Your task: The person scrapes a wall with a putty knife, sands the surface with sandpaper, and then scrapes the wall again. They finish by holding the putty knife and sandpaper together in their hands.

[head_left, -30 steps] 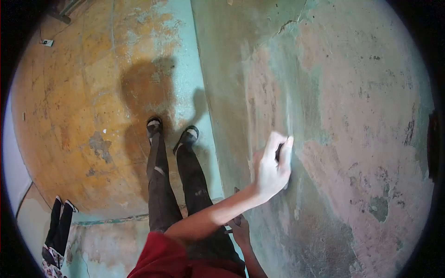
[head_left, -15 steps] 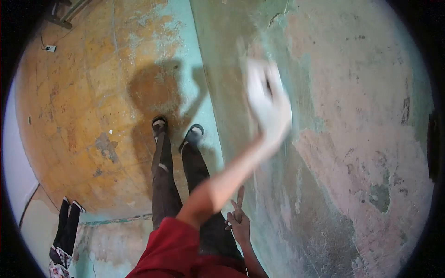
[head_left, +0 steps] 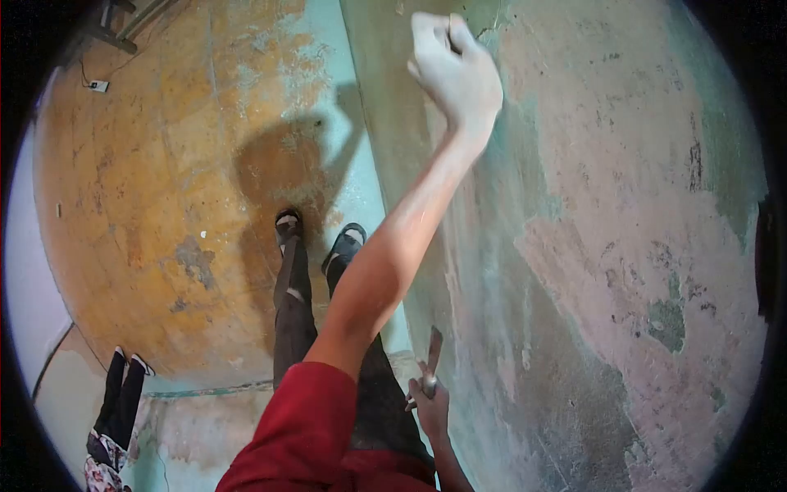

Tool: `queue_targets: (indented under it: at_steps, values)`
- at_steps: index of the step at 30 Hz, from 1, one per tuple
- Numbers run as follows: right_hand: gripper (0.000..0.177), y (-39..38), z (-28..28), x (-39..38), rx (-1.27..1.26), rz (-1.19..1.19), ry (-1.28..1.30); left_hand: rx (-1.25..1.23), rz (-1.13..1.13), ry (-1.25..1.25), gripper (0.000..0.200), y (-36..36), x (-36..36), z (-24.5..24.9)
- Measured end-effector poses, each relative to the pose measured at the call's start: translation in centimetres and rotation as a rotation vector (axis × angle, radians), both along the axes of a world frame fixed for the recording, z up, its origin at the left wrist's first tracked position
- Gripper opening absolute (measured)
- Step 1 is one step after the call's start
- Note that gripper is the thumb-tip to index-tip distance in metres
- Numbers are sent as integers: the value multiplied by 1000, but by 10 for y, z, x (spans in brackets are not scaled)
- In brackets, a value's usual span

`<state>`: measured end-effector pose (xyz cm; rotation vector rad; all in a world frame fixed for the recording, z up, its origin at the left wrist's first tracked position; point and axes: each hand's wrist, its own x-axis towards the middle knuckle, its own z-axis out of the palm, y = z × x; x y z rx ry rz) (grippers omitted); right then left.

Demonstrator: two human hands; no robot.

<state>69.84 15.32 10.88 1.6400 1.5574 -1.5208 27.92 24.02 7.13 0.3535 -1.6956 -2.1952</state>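
My left hand [head_left: 459, 78] is raised at the top centre, arm stretched out in a red sleeve, in front of the peeling pink and green wall [head_left: 607, 189]. Its fingers are curled closed; what they hold, if anything, is hidden. Lower down, beside my right thigh, my right hand [head_left: 430, 406] is closed around a narrow, flat tool [head_left: 435, 348]. The tool's blade-like end points up, and a bright spot shows near the fingers.
My sandalled feet [head_left: 288, 221] stand on the worn orange floor [head_left: 164, 180]. Another person's dark-clad legs [head_left: 119, 398] show at the lower left. A wooden frame [head_left: 111, 34] and a small socket on a cord [head_left: 99, 85] lie at the upper left.
My left hand has moved up and slightly left, with the arm straighter. In my right hand, the tool's flat end now shows more clearly.
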Motion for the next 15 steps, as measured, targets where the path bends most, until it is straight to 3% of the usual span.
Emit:
queue_targets:
  at_steps: [2,5,6,10,11,14,15]
  values:
    - [31,0,-4,-6,-9,43,-13,90,24,-60,22,1,4,0]
    - [31,2,-16,-14,16,164,-16,-133,-67,197,17,-8,103,-14]
    - [31,5,-11,-14,-6,154,-44,75,-162,-3,16,-6,74,-8]
    - [32,2,-11,-5,-45,72,-68,2,-159,-181,17,-14,18,13]
    - [32,4,-16,-6,-45,77,-53,39,-160,-75,20,-8,70,17]
    - [34,9,-11,1,-59,92,-20,56,-232,21,17,-11,111,31]
    - [35,6,-4,-5,-65,104,-8,-20,-243,-85,12,-13,67,35]
